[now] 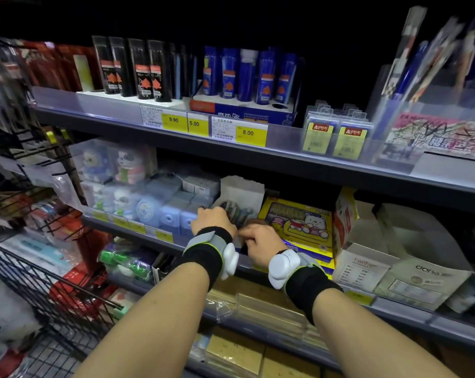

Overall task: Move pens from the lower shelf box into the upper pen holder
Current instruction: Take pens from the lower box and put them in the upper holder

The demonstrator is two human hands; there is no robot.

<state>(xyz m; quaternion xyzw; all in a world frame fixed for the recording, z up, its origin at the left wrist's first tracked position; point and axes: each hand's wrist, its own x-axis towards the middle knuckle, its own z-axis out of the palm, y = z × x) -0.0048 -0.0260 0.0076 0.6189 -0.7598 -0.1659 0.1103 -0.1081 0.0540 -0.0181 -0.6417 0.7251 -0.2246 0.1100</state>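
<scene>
A small white open-top box [244, 190] stands on the lower shelf, holding several dark pens [235, 212]. My left hand [211, 220] reaches into the box with its fingers curled around the pens. My right hand [261, 241] rests at the box's front lower edge, fingers pinched against it. On the upper shelf at the far right stands a clear pen holder [411, 118] with several blue and patterned pens [416, 66] leaning in it.
A yellow cartoon-bear box [299, 222] sits right of the pen box, blue and white boxes [176, 203] to its left. White cartons [400, 257] stand further right. A black wire rack [40, 282] fills the left. Blue and black tubes line the upper shelf [176, 144].
</scene>
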